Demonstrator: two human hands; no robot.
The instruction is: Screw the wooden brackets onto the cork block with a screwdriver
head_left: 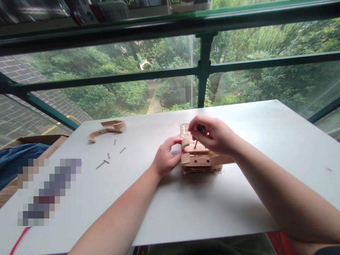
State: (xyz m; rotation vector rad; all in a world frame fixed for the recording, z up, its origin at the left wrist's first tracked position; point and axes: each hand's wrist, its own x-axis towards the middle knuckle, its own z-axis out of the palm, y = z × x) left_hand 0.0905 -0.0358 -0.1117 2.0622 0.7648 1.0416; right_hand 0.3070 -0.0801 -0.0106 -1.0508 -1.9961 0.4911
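My right hand (208,132) is closed round the dark handle of a screwdriver (201,128), whose shaft points down to a hole in the farther wooden piece (199,148). My left hand (168,156) grips the curved left end of that piece between thumb and fingers. Nearer to me lies a second wooden piece (202,162) with two dark holes. Both rest on a block wrapped in brown, shiny packaging (186,129).
Curved wooden pieces (106,131) lie at the white table's (164,209) far left. Several loose screws (101,164) are scattered nearer. A blurred-out item (53,191) sits at the left edge, beside a cardboard box (50,147). A green railing (159,73) runs behind the table.
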